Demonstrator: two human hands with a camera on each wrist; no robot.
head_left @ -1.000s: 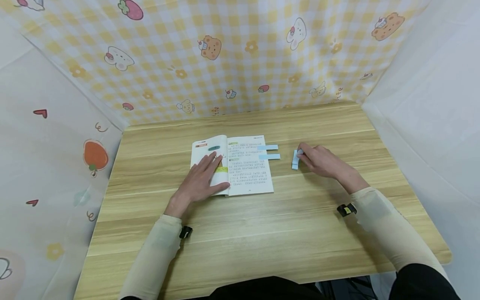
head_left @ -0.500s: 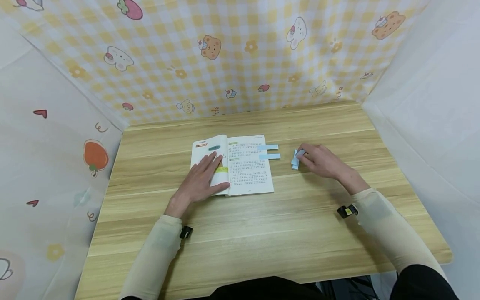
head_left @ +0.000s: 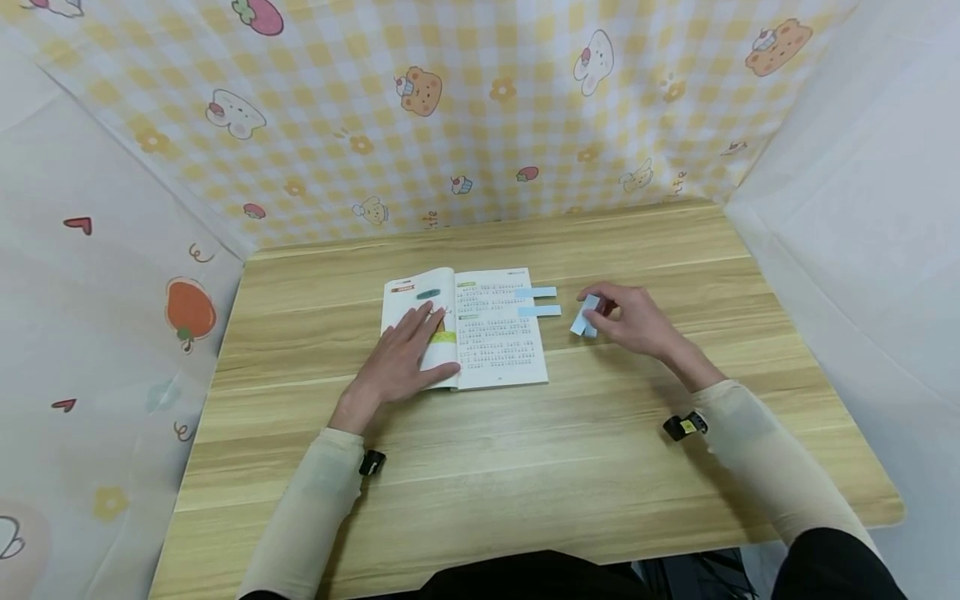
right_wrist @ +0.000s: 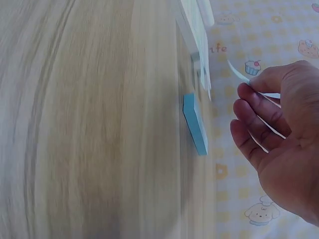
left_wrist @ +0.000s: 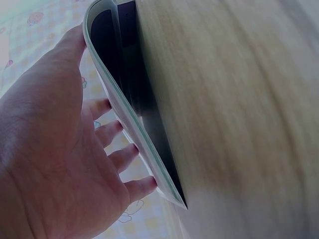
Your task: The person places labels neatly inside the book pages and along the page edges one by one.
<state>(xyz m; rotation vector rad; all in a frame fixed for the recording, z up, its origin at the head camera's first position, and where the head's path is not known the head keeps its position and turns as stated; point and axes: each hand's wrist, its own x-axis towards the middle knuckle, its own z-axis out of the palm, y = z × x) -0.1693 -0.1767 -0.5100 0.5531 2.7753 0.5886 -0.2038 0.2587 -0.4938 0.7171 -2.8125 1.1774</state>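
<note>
An open book lies on the table with printed text on its right page. My left hand rests on the left page, fingers spread. Seen from the left wrist, that hand lies against the curved page, fingertips touching it. Two light blue sticky strips stick out past the book's right edge. To the right of the book, my right hand pinches a loose blue sticky note between thumb and fingers. In the right wrist view, the sticky note pad lies on the table, apart from the pinched note.
A wooden table carries everything. Behind it hangs a yellow checked cloth with cartoon prints. White cloth walls stand on the left and right sides.
My right hand has peeled the sticky note up off the pad and drawn it slightly toward the book. The left hand has stayed still on the page.
</note>
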